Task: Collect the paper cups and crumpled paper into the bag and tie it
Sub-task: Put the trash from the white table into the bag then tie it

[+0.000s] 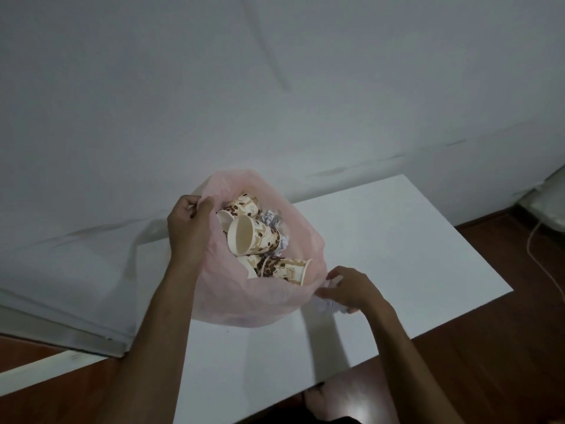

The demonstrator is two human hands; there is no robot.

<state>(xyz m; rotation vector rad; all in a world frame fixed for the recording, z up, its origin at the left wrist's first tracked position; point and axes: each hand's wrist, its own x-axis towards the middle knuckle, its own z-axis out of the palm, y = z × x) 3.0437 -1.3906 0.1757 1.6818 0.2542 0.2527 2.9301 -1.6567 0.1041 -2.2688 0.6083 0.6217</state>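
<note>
A thin pink plastic bag (244, 298) sits open on the white desk (397, 240), toward its far left corner. Inside lie several paper cups (253, 240) printed with brown coffee beans on a cream ground; a tan emblem shows on the nearest cup, but any lettering on it is too blurred to read. Behind the cups, at the far right of the bag's mouth, bits of grey-white crumpled paper (270, 218) poke out, mostly covered by the cups. The left hand (189, 221) grips the bag's far left rim, fingers curled round the plastic and holding the mouth wide. The right hand (351, 289) rests on the desk just beside the bag's right side, fingers curled over a crumpled paper ball (325, 306); only the ball's white edges show beneath the fingers and palm, so its full shape cannot be made out. How many cups lie deeper in the bag cannot be told through the cloudy plastic. The desk's near edge hides most of a foot on the reddish wooden floor (504, 362). A pale wall (275, 87) fills the far side, and a white cord (532, 249) trails at the right edge.
</note>
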